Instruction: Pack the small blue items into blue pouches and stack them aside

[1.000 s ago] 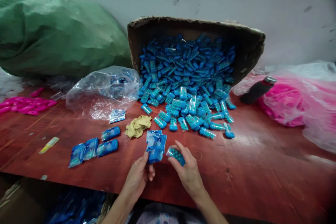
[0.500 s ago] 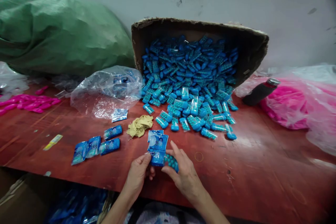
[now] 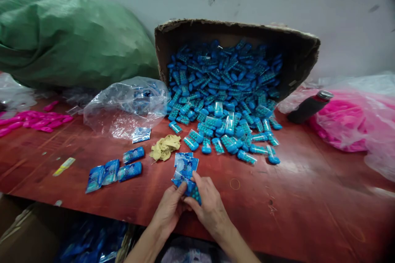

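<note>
While the left hand pinches a small stack of blue printed sachets at its lower edge, the right hand has closed in from the side and now presses a blue pill-shaped case against the mouth of the nearest sachet. A second ago that case was held apart from the stack, a clear gap between the two hands; half a second ago it was touching the sachet's edge; now the hands meet over it and only its lower end shows between the fingers, so it looks part-way inside the sachet, though the fingers hide how far. Both grips are closed: the left thumb and fingers clamp the sachets, the right fingers wrap the case. All of this sits just above the near edge of the red surface. To the left lie four filled sachets in a loose row, with a crumpled yellowish cloth just behind the hands. Farther back a tipped cardboard box spills a heap of blue cases onto the surface, beside a clear plastic bag. A green sack and pink pieces lie at the left, a dark bottle and a pink-filled bag at the right.
</note>
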Demonstrator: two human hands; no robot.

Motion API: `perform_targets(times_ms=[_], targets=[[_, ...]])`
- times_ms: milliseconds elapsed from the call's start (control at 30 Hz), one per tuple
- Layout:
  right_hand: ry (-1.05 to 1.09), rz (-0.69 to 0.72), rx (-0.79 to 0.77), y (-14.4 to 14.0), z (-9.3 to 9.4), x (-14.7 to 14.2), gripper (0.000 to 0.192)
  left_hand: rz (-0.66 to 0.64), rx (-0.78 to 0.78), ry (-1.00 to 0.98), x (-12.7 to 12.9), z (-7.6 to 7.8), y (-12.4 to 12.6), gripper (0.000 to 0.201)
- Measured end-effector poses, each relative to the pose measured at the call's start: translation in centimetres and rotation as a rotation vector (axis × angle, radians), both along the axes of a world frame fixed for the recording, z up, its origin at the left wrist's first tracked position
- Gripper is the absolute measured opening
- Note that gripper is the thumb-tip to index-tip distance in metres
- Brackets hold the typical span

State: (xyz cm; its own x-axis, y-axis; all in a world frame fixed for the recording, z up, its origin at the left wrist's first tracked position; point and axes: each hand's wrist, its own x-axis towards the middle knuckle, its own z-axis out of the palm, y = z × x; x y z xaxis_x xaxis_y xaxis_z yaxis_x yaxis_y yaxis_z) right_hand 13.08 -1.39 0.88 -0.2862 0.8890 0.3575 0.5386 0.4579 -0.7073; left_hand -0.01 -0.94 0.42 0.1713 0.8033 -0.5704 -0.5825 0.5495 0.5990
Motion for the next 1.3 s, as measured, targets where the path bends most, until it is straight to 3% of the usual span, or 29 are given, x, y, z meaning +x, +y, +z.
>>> perform_targets(times_ms=[100,267,333,400,500,667,833,933,1100,1300], targets=[[0.108,0.023,-0.088,-0.2,0.9,0.5,0.052,0.004,-0.002,0.039,-0.4,0.2,0.2,0.020],[0.396,0.035,-0.549,-0.8,1.0,1.8,0.028,0.034,0.035,0.127,-1.1,0.6,0.7,0.022],[0.454,-0.017,-0.628,-1.1,0.6,1.6,0.024,0.045,0.035,0.121,-0.9,0.6,0.7,0.021],[0.448,-0.070,-0.542,-1.3,0.4,1.2,0.023,0.036,0.019,0.088,-0.6,0.6,0.6,0.020],[0.380,-0.039,-0.352,-1.5,0.5,0.6,0.021,-0.023,0.007,0.010,-0.1,0.8,0.4,0.016],[0.366,-0.077,-0.383,-1.3,0.3,0.6,0.017,-0.053,0.001,-0.065,0.2,1.2,-0.2,0.015],[0.292,-0.007,-0.188,-1.3,0.3,0.8,0.020,-0.028,-0.020,-0.025,0.0,1.7,0.2,0.013],[0.328,0.038,-0.248,-1.1,0.6,0.9,0.024,-0.069,-0.005,-0.023,-0.4,1.9,0.7,0.014],[0.503,0.055,-0.390,-0.1,0.4,1.4,0.053,-0.164,0.086,-0.116,-0.9,1.5,0.7,0.014],[0.663,0.234,-0.581,0.4,0.5,1.7,0.064,-0.319,0.069,-0.259,-0.9,1.1,-0.1,0.024]])
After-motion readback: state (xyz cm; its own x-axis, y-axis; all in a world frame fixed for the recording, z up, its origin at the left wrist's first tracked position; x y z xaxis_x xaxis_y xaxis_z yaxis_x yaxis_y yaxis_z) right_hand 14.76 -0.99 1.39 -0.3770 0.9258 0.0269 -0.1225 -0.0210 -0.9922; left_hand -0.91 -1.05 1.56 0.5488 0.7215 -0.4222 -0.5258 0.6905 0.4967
